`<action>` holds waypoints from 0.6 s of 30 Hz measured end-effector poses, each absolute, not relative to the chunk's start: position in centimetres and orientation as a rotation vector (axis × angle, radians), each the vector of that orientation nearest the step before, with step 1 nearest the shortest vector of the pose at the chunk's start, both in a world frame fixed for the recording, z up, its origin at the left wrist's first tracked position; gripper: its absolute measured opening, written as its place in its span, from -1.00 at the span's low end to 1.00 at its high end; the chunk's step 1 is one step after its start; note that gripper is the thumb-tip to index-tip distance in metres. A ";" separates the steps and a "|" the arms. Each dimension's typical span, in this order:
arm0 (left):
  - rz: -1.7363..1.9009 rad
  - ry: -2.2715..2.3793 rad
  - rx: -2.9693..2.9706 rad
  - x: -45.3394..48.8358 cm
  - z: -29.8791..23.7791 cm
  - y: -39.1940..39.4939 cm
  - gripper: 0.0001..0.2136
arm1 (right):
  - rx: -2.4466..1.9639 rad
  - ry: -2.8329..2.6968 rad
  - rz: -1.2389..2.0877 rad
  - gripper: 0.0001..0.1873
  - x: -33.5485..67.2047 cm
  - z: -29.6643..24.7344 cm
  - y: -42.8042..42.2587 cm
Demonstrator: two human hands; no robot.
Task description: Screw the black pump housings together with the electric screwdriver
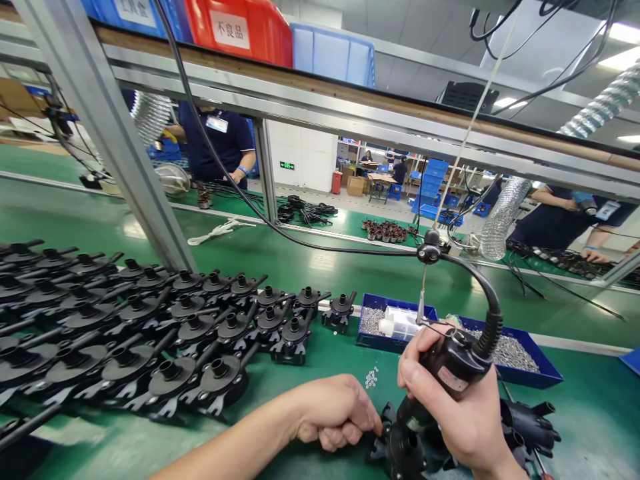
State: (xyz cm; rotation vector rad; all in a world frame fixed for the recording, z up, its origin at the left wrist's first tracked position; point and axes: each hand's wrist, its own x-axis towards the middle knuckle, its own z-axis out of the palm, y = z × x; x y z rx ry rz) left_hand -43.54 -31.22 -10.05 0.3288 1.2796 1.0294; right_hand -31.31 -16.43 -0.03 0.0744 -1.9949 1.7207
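My right hand (460, 407) is wrapped around a black corded electric screwdriver (453, 363), which points down and hangs from a cord overhead. Its tip is hidden by the tool body and a black plastic pump housing (403, 450) below it. My left hand (340, 413) has curled fingers, its index fingertip pressing on the left edge of that housing; the thumb is hidden. On the green bench between the hands and the bins lies a small pile of metal washers or nuts (371, 378). Another black housing (533, 427) lies right of my right hand.
Rows of black housings (185, 333) cover the bench's left. Blue bins of small metal parts stand behind my hands, one (383, 343) also holding a white bottle (400, 323). A metal post (115, 133) and shelf cross in front; co-workers (215, 143) work beyond.
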 end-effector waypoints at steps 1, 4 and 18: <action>1.038 1.252 0.322 -43.7 -10.0 -31.3 -0.79 | 0.072 -1.995 1.720 -0.76 -31.3 0.0 -16.5; 1.052 1.205 0.286 -43.3 -9.9 -31.3 -0.76 | 0.067 -2.004 1.713 -0.75 -31.3 0.0 -16.5; 1.297 1.571 0.236 -38.9 -11.9 -29.0 -0.56 | 0.115 -1.833 1.784 -0.81 -31.7 -0.1 -16.0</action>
